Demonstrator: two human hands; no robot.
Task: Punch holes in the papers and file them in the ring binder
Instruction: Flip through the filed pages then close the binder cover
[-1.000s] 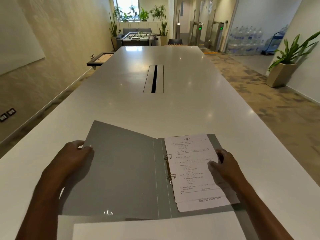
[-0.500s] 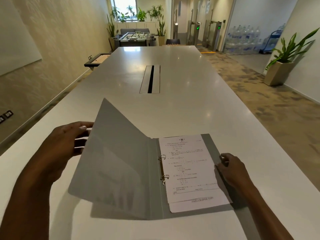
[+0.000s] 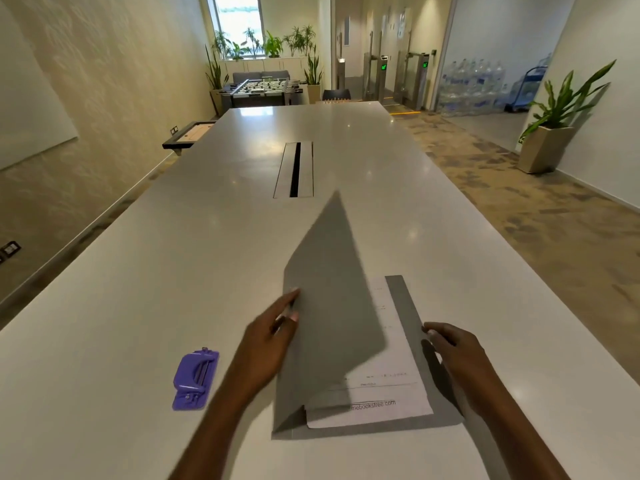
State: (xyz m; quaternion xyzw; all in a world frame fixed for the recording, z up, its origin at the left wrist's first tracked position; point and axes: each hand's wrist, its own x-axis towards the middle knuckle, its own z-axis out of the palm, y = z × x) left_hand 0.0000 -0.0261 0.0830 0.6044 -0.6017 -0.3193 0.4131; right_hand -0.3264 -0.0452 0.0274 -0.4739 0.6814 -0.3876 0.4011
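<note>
Hole punch (image 3: 196,379) lower left, apart from ring binder (image 3: 401,299). Tilted cover (image 3: 329,289) hides half the papers (image 3: 388,393). Left hand (image 3: 266,348) pushes cover, fingers straight; right hand (image 3: 453,351) at binder edge, grip unclear.

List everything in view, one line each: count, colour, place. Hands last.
ring binder: one, grey, near end of table, front cover raised partway over the pages
papers: at least two sheets, white, printed, inside the binder
hole punch: one, purple, on the table left of the binder
table: one, white, long
cable slot: one, dark, mid-table
potted plant: one, green in beige pot, floor at right
foosball table: one, dark, beyond the table's far end
water bottles: many, clear, far right
left hand: fingers on the raised cover's left edge
right hand: rests on the binder's right edge
</note>
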